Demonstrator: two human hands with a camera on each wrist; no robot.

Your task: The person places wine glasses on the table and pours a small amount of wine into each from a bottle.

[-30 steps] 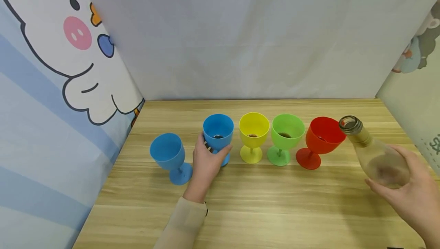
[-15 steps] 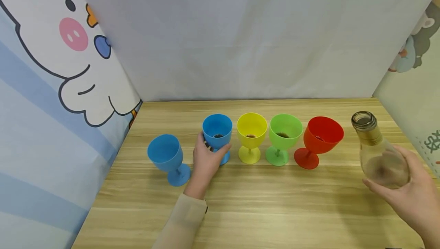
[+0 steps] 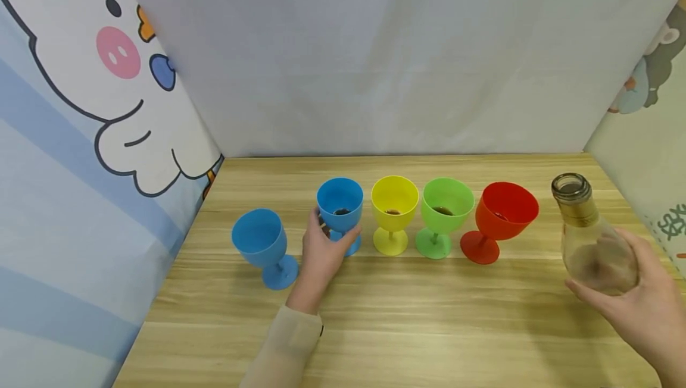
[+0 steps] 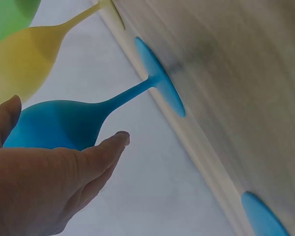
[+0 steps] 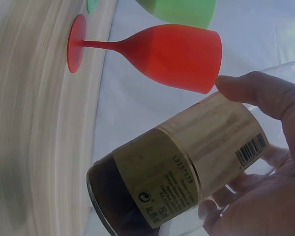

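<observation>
My left hand [image 3: 326, 251] holds a blue goblet [image 3: 340, 200] by its bowl, thumb on one side and fingers on the other. Dark liquid lies inside it, and its foot is on the table in the left wrist view. In my right hand [image 3: 643, 299] is a clear glass bottle [image 3: 597, 257], raised beside the red goblet [image 3: 504, 212]. The bottle leans slightly, mouth up; the right wrist view shows its label [image 5: 157, 177] and dark liquid in its base. A yellow goblet [image 3: 395, 203] and a green goblet [image 3: 447, 205] stand between, both with dark liquid.
A second blue goblet [image 3: 261, 238] stands left of my left wrist, with no liquid showing. The wooden table [image 3: 429, 328] ends at a pale back wall [image 3: 396, 66]. Cartoon-printed walls [image 3: 64, 168] close in the sides.
The bottle has swung from leaning left toward the red goblet to more upright, its mouth shifting right. My left hand stays at the blue goblet.
</observation>
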